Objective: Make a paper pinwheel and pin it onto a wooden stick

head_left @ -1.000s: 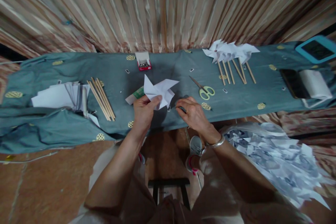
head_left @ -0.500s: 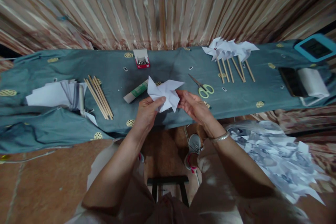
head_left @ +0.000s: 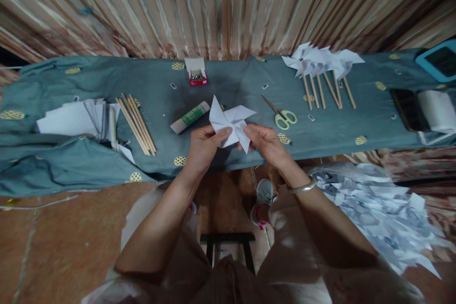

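A white paper pinwheel with folded, pointed blades is held between both hands just above the front edge of the table. My left hand grips its lower left side, thumb on top near the centre. On the right side, my right hand pinches a blade, thumb on top; the fingers underneath are partly hidden. Just left of the pinwheel lies a glue stick with a green label. Scissors with pale green handles rest to the right, and an open red box of small metal pins stands behind.
Several wooden sticks and a stack of white paper lie on the left. Finished pinwheels on sticks lie at the back right, near a dark phone and a blue-framed device. Paper pieces are heaped low at the right.
My right hand has shifted its hold, and its thumb now presses on the pinwheel's right side. My left hand keeps its grip. The whole view has shifted slightly.
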